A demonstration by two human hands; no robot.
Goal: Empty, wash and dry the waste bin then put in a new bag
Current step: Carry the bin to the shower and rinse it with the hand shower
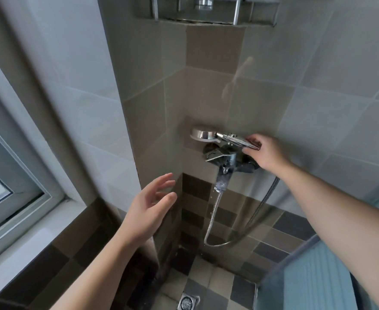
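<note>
- No bin shows anywhere in the frame; where it stands cannot be told, so the shower head [203, 133] is the thing in hand for the washing step.
- It lies at centre frame, its long axis running nearly level, spray face at the left end and handle at the right, just above the dark tap [226, 156] on the wall.
- At the handle end, the right hand [265, 153] comes in from the right, thumb and fingers curled round the chrome handle; whether the head sits in a holder or hangs wholly from that grip is hard to tell.
- Lower and to the left, the left hand [149, 204] hovers with fingers spread and relaxed, holding nothing and well apart from the shower head.
- Of the two, the right hand is plainly the nearer and lies in line with the handle, so any lift or turn of the head falls to it; the left would have to travel up and right to reach the tap.
- Below the tap, a clear spout drips water, and the hose [215, 211] loops down and back up toward the right forearm.
- At the bottom edge sits the drain [187, 302] in the checked floor.
- At the left edge is a window [9, 175]; at the top, a wire shelf [206, 12].
- Judging from this, the washing is either being set up or wound down; the frame does not settle which.
</note>
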